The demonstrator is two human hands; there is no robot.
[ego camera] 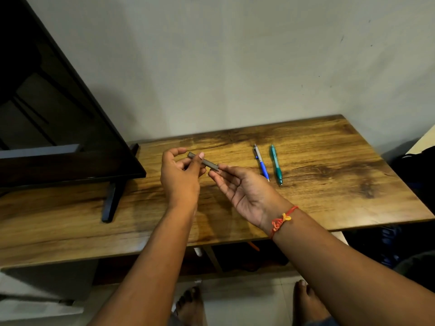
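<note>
A thin dark grey bar (pixel 208 163), like a strip of staples, is held above the wooden table (pixel 329 161). My left hand (pixel 180 177) pinches its far end between thumb and fingers. My right hand (pixel 244 191), palm up with a red thread on the wrist, holds its near end at the fingertips. Both hands hover over the middle of the table.
A blue pen (pixel 261 162) and a teal pen (pixel 275 164) lie side by side to the right of my hands. A dark flat screen (pixel 58 118) on a black foot (pixel 113 201) fills the table's left part. The wall stands behind; my bare feet show below.
</note>
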